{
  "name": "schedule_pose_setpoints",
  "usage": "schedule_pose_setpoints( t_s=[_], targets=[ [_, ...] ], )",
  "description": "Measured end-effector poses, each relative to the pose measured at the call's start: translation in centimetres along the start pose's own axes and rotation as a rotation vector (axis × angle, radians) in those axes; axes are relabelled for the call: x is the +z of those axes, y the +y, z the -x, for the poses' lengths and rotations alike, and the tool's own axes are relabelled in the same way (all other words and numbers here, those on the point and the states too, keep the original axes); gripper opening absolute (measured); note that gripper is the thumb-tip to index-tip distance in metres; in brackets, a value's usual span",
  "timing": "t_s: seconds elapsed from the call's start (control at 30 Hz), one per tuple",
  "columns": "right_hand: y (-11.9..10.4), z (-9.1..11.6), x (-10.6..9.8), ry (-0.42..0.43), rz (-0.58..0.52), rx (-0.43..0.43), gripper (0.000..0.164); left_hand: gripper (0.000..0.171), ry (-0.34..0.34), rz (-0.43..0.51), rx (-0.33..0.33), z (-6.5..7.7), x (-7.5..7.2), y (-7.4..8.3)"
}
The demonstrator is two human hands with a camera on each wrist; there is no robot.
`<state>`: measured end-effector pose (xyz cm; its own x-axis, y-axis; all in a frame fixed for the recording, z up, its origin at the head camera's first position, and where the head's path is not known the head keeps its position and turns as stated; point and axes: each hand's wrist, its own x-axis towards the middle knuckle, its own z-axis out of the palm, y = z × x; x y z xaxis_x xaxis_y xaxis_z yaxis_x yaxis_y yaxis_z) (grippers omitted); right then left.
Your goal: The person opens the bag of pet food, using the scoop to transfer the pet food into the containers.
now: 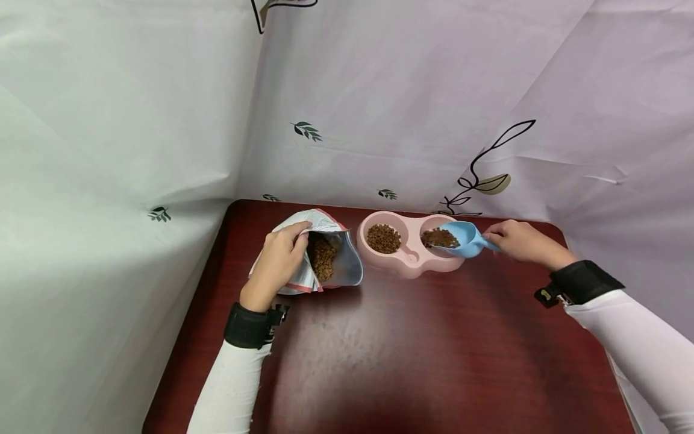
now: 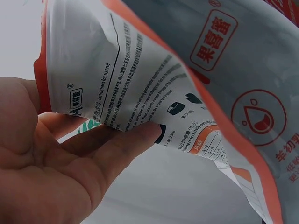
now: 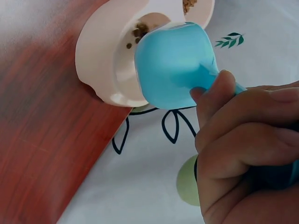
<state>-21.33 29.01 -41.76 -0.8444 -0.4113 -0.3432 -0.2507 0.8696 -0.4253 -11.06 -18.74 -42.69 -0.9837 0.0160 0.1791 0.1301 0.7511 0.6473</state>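
Note:
At the left of the head view, my left hand holds the upper edge of a white and red pet food bag. The bag's mouth gapes, with brown kibble inside. My right hand grips the handle of a light blue scoop, also seen from behind in the right wrist view. Tilted, the scoop hangs over the right compartment of a pink double pet bowl, kibble at its lip and below it. More kibble lies in the left compartment.
A dark red wooden table carries the bag and the bowl. White patterned cloth hangs close behind the table and along its sides. The bowl stands near the table's back edge, just right of the bag.

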Motion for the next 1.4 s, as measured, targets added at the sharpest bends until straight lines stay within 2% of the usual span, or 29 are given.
schedule_pose_setpoints(
  t_s=[0.2, 0.5, 0.67, 0.9, 1.13, 1.23, 1.4],
  targets=[
    [-0.3, -0.1, -0.3, 0.007, 0.064, -0.023, 0.029, 0.035, -0.001, 0.000, 0.002, -0.1, 0.0, 0.0],
    [-1.2, 0.3, 0.0, 0.085, 0.196, -0.091, 0.033, 0.035, 0.003, -0.002, 0.002, 0.0, 0.0, 0.0],
    [-1.1, 0.7, 0.6, 0.095, 0.190, -0.078, 0.020, 0.035, 0.002, -0.007, 0.002, 0.0, 0.0, -0.1],
    [-1.6, 1.9, 1.4, 0.054, 0.094, -0.023, 0.024, 0.035, 0.011, -0.003, 0.004, -0.1, 0.0, -0.1],
    [-1.9, 3.4, 2.4, 0.165, 0.068, -0.076, 0.023, 0.035, 0.011, -0.002, 0.010, -0.2, 0.1, -0.1],
    [-1.7, 3.9, 2.9, 0.180, 0.012, -0.089, 0.021, 0.035, 0.008, -0.006, 0.006, -0.2, 0.1, 0.0],
    [-1.3, 4.5, 4.0, 0.128, -0.138, -0.079, 0.024, 0.035, -0.003, -0.014, -0.006, -0.1, 0.0, 0.0]
  ],
)
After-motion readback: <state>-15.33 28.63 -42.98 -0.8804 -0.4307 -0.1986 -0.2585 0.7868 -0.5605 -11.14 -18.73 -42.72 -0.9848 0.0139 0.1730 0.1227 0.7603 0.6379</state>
